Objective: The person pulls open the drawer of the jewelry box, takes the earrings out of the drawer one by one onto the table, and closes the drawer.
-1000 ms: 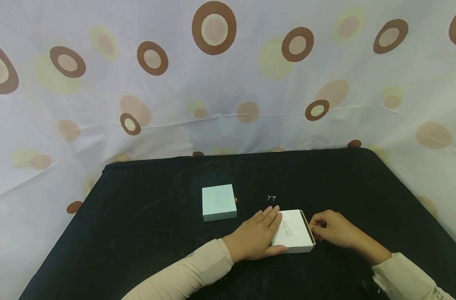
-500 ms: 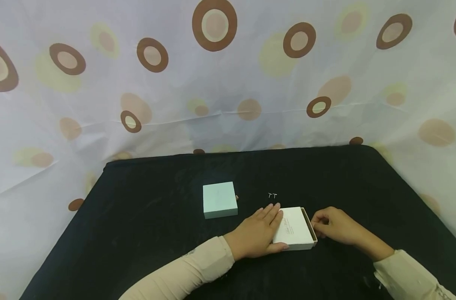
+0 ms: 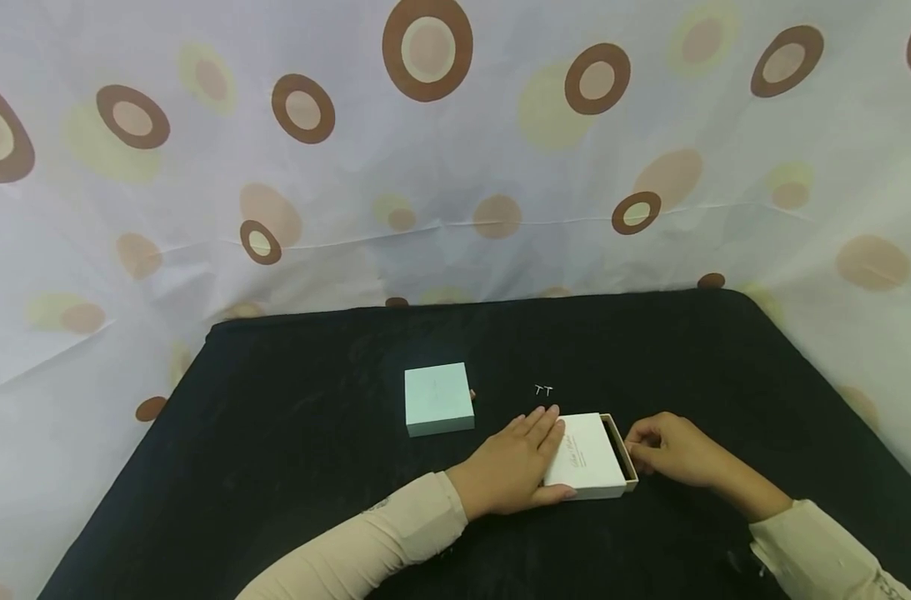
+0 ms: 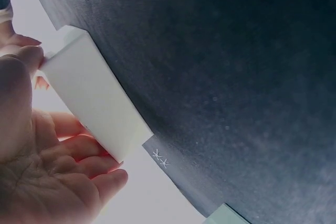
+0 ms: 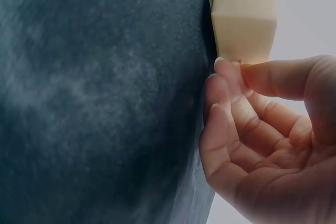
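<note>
A white drawer box (image 3: pixel 586 452) with small lettering on its lid lies on the black cloth. My left hand (image 3: pixel 509 468) presses on the lid with straight fingers, the thumb at the near edge. From the right end of the box a cream inner drawer (image 5: pixel 244 27) sticks out a little, its inside dark. My right hand (image 3: pixel 673 450) is at that end, thumb and index finger pinching a small pull tab (image 5: pixel 241 61), mostly hidden by the fingertips. Behind the box lie two tiny silvery pieces (image 3: pixel 543 390), T-shaped in the head view.
A pale turquoise box (image 3: pixel 438 398) sits left of the white one, a small brownish tab at its right side. Black cloth (image 3: pixel 275 467) covers the table. A white curtain (image 3: pixel 335 183) with brown and yellow circles hangs behind.
The cream drawer has slid slightly further out to the right, with the right hand moving along. The left hand stays on the lid. The view has tilted slightly.
</note>
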### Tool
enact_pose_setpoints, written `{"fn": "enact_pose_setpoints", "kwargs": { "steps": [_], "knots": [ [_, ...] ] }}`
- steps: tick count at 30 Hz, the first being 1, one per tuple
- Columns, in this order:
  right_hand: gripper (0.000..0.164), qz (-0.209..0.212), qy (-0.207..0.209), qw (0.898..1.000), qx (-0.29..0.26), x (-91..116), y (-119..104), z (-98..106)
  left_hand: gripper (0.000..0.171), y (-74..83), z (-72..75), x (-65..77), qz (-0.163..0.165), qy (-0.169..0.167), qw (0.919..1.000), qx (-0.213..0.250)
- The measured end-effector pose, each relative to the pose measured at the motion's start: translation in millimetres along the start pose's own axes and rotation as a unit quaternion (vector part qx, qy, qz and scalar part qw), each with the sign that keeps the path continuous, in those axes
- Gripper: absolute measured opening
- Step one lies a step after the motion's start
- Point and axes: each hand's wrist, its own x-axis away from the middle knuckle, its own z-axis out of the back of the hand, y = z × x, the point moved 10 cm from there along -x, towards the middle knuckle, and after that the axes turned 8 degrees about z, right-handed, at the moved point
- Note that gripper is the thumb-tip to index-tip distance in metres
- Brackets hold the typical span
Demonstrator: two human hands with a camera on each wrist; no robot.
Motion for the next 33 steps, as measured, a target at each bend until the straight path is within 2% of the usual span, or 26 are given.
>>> {"fn": "enact_pose_setpoints", "kwargs": {
  "steps": [20,33],
  "knots": [
    [0.013,-0.017,0.002,1.0,-0.001,4,10,3,0.08,1.6,2.9,1.6,-0.006,0.006,1.0,0.001],
    [0.013,-0.011,0.011,1.0,0.001,8,12,8,0.08,1.0,2.5,1.3,-0.006,0.008,0.9999,0.004]
  ]
}}
